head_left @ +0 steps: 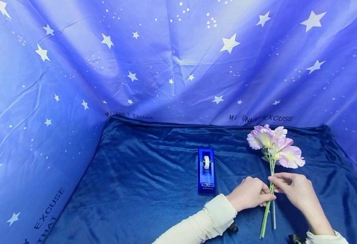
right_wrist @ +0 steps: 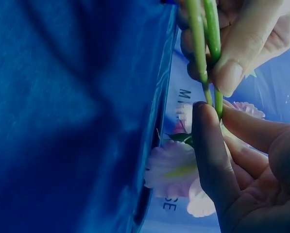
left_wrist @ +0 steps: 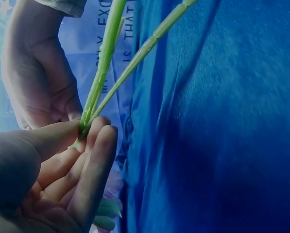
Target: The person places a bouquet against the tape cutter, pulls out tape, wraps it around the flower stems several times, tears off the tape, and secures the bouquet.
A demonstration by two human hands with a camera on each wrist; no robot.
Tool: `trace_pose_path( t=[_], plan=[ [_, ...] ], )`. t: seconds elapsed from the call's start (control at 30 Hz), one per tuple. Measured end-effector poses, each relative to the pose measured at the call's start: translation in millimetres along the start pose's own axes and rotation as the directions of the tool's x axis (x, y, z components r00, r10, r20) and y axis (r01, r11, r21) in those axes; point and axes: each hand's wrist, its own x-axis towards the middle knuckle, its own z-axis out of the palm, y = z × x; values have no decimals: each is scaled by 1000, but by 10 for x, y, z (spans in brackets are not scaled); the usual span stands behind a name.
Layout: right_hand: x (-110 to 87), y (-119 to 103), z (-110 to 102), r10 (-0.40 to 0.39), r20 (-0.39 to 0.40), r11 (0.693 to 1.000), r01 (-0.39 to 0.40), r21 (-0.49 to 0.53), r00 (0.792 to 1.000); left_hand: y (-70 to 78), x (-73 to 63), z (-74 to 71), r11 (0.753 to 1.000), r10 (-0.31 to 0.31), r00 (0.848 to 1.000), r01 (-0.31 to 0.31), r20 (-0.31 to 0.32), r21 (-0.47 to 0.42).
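Several artificial flowers (head_left: 289, 154) with pale pink-purple petals and yellow centres are held up by their green stems (head_left: 267, 217) at the right of the head view. My left hand (head_left: 251, 193) pinches the stems between thumb and fingers. Just above it, my right hand (head_left: 297, 189) pinches the same stems nearer the blossoms. Below the hands the stem ends spread apart, as the left wrist view shows on the stems (left_wrist: 103, 63). In the right wrist view, petals (right_wrist: 171, 167) appear beyond the right fingers, partly hidden by them.
A blue tape dispenser (head_left: 206, 173) with a roll of clear tape stands left of the hands. Dark blue velvety cloth (head_left: 129, 189) covers the table. Star-printed blue fabric (head_left: 172, 67) hangs behind it and along both sides.
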Motion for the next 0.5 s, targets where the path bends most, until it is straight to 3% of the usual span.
trace_pose_path(
  t=[0.3, 0.5],
  plan=[
    [49, 145, -13, 39, 80, 999, -37, -28, 996, 51, 64, 133, 997, -74, 997, 75, 30, -18],
    [135, 194, 4, 78, 158, 996, -72, -44, 984, 44, 102, 214, 995, -99, 993, 99, 57, 16]
  ],
)
